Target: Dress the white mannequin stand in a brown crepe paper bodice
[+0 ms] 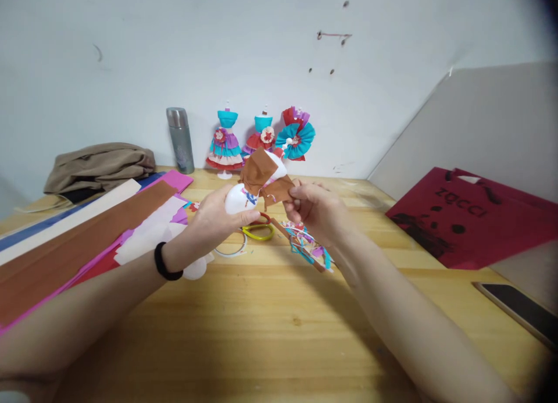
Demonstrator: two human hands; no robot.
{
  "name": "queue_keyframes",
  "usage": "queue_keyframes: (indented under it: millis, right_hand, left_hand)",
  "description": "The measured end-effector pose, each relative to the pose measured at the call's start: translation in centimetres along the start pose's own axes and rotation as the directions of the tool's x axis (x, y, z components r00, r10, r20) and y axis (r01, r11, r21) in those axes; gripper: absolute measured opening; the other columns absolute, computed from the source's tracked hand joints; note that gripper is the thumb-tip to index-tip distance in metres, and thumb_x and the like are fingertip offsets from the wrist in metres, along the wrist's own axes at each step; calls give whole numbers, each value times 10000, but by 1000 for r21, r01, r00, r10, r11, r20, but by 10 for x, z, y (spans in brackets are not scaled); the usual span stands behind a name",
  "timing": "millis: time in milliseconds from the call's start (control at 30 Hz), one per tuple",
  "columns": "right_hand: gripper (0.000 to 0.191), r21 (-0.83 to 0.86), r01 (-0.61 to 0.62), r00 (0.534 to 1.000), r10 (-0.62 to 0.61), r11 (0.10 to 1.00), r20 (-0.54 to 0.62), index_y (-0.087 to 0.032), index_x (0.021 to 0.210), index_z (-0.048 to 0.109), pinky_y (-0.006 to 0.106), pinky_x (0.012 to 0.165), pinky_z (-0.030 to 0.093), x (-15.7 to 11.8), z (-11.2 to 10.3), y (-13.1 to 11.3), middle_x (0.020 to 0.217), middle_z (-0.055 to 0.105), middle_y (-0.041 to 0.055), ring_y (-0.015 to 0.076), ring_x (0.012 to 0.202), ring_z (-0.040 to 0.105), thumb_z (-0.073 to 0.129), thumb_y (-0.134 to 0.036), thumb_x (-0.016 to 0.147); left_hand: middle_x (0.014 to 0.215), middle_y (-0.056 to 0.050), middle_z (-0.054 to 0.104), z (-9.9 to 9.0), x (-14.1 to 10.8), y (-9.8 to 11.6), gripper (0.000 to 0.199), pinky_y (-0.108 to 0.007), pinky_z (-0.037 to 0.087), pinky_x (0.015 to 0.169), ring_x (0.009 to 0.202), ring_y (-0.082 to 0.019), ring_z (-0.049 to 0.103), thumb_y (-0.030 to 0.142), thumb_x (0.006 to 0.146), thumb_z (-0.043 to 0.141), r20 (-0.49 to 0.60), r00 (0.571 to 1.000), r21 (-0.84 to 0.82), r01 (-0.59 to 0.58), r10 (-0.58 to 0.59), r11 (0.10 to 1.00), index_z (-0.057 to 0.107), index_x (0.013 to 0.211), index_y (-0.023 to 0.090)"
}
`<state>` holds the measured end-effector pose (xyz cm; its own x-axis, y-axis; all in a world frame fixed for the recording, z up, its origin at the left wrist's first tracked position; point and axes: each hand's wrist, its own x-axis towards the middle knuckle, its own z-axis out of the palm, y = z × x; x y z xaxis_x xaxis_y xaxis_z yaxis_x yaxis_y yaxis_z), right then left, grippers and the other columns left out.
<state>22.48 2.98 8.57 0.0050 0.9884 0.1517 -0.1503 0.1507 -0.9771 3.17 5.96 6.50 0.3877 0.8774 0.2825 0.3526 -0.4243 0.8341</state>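
Note:
My left hand (211, 220) is closed around the lower end of a small white mannequin form (238, 200), held tilted above the table. Brown crepe paper (259, 169) wraps part of the form. My right hand (318, 208) pinches the loose end of this paper between thumb and fingers, to the right of the form. Beneath my hands lie scissors (261, 235) with red and yellow handles, partly hidden. A white ring-shaped roll (233, 253) rests beside them. Colourful paper scraps (308, 249) are heaped below my right hand.
Paper-dressed mannequins (224, 144) stand along the wall, near a grey flask (181, 141). Long crepe paper strips (87, 234) cover the table's left side, with a brown cloth (100, 167) behind. At the right are a red bag (471, 217) and a phone (518, 310).

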Motion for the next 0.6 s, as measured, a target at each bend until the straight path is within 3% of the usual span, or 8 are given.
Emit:
queue_keyframes:
  millis: [233, 400, 500, 600]
  right_hand:
    - [339, -40, 7, 1000, -6, 999, 24, -180, 701, 643, 234, 385, 329, -3, 3, 2, 537, 585, -13, 82, 387, 465, 683, -515, 672]
    - [220, -132, 62, 998, -60, 989, 24, -191, 567, 574, 234, 395, 332, -6, 9, 2, 491, 535, -34, 78, 376, 456, 723, -337, 636]
    - [127, -142, 78, 997, -78, 987, 4, -189, 551, 584, 233, 399, 335, -5, 9, 0, 487, 531, -38, 74, 380, 446, 665, -266, 611]
    - [91, -145, 88, 996, -88, 985, 8, -187, 550, 591, 230, 411, 350, -5, 9, -2, 489, 534, -38, 73, 398, 445, 633, -257, 590]
  left_hand:
    - [1021, -90, 721, 2, 3, -8, 572, -288, 539, 708, 859, -198, 666, 557, 730, 761, 4, 1000, -32, 20, -20, 999, 647, 1126, 160]
    - [940, -63, 704, 1, 0, 2, 443, -254, 497, 662, 819, -177, 638, 475, 731, 773, 14, 1000, -47, 28, -27, 998, 647, 1014, 158]
    - [734, -9, 636, -1, -4, 10, 323, -214, 373, 490, 587, -105, 533, 462, 782, 726, 90, 993, -154, 89, -76, 984, 614, 872, 172]
    - [593, 24, 511, -1, -8, 10, 451, -226, 176, 389, 418, -50, 317, 621, 845, 602, 222, 967, -326, 192, -123, 926, 547, 755, 183]
